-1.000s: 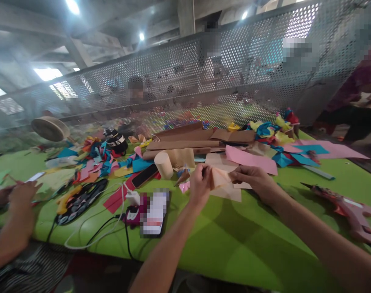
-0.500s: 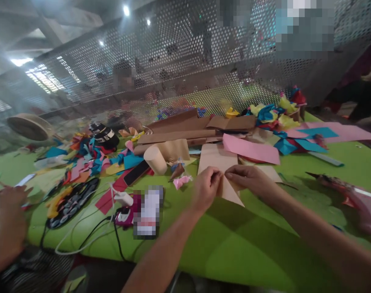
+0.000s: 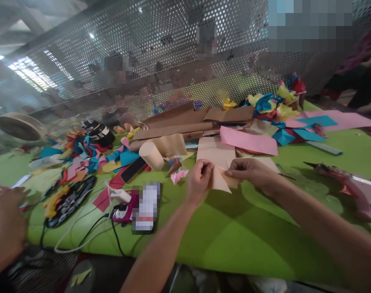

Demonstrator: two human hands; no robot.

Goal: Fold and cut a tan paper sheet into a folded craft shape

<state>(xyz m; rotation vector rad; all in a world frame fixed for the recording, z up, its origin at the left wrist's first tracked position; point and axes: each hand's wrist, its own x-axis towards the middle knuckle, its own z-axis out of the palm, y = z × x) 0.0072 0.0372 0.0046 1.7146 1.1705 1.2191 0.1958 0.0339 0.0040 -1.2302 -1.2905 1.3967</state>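
Observation:
A folded piece of peach-tan paper (image 3: 221, 182) is held above the green table between both hands, its pointed corner hanging down. My left hand (image 3: 200, 181) pinches its left side, thumb against curled fingers. On the other side, my right hand (image 3: 248, 173) grips the paper between thumb and fingertips. Just behind them lies a flat tan sheet (image 3: 216, 148), with a pink sheet (image 3: 249, 140) overlapping it. A small pink wrapped item (image 3: 178, 176) rests left of my left hand, near a curled roll of tan paper (image 3: 152, 156).
Brown cardboard (image 3: 173, 130) lies along the back by a perforated metal screen (image 3: 161, 61). A pink glue gun (image 3: 356, 191) is at right. At left are a phone (image 3: 146, 207), a power strip with cables (image 3: 124, 213), colourful scraps (image 3: 90, 160) and another person's hand (image 3: 9, 207).
The folded paper has turned and its flap now stands more open, with my right hand a little lower on its right side. The whole view has shifted slightly.

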